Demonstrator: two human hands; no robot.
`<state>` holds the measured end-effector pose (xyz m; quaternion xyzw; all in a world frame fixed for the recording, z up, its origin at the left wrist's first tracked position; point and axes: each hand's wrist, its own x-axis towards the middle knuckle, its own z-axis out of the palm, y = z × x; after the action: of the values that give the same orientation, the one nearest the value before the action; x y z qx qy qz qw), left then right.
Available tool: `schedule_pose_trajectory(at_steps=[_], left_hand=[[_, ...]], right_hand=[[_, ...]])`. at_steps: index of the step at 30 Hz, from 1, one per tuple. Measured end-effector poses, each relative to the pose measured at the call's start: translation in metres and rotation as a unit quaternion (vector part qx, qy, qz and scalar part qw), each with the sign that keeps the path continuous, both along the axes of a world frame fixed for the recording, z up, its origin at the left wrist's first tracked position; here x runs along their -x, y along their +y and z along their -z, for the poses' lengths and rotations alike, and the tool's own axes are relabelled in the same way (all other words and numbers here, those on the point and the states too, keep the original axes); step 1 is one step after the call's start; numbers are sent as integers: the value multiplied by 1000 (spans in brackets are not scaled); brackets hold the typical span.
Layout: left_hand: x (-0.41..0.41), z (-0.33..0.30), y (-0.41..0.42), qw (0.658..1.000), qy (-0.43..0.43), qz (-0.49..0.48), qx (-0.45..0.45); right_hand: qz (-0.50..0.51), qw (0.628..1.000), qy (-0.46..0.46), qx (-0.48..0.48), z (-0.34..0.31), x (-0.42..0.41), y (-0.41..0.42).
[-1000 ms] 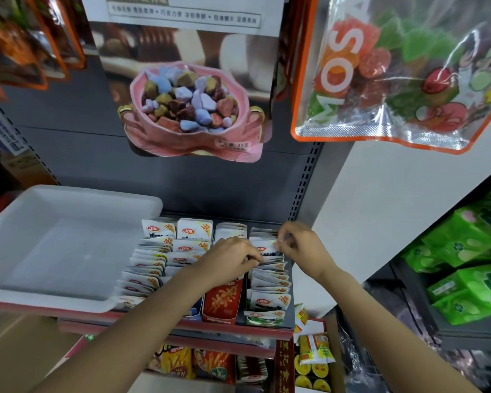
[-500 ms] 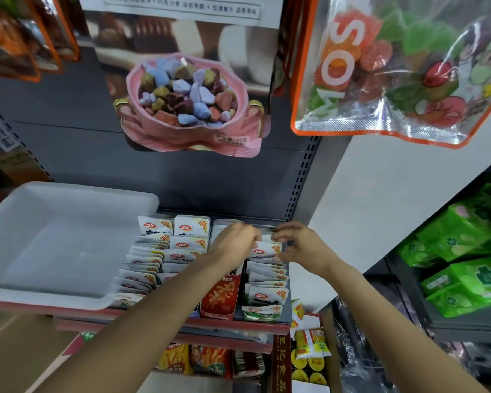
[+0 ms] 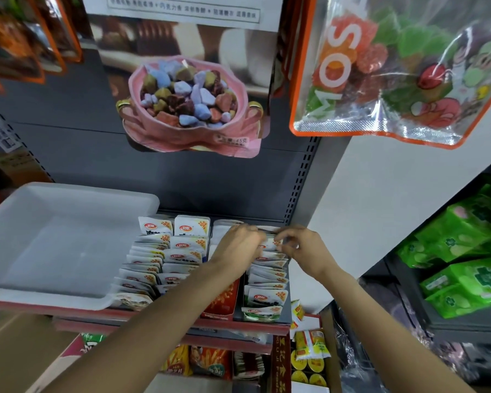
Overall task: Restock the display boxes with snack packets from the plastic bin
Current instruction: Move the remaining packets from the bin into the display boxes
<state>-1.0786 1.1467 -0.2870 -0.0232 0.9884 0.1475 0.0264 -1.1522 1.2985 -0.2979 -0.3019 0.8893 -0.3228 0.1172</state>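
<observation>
Packets (image 3: 267,296) standing in rows in the far-right display box (image 3: 240,313) look light, thin and slippery, best pinched by their top edges, as the right hand (image 3: 301,251) seems to do while the left hand (image 3: 238,245) curls over the row, its hold hidden, beside the bare white bin (image 3: 54,293).

Red-edged shelf (image 3: 159,314) carries a white plastic bin (image 3: 54,245) at left. Beside it, display boxes (image 3: 262,313) hold rows of white snack packets (image 3: 182,245), filed upright, to shelf's right end.
</observation>
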Motion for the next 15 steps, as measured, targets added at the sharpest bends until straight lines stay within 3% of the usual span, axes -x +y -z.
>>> schedule_pose_trajectory(at_steps=[3,6,10,15], left_hand=[[-14,2,-6,997,50,-55,-6],[-24,7,-9,995,31,1,97],[-30,3,-12,986,2,35,165],[-30,5,-12,992,-8,15,128]], right_hand=[[23,1000,15,14,3,-3,-3],[22,1000,19,-5,5,-6,-5],[-27,999,-17,-43,8,-9,-3],[-86,988,-107,-67,11,-9,1]])
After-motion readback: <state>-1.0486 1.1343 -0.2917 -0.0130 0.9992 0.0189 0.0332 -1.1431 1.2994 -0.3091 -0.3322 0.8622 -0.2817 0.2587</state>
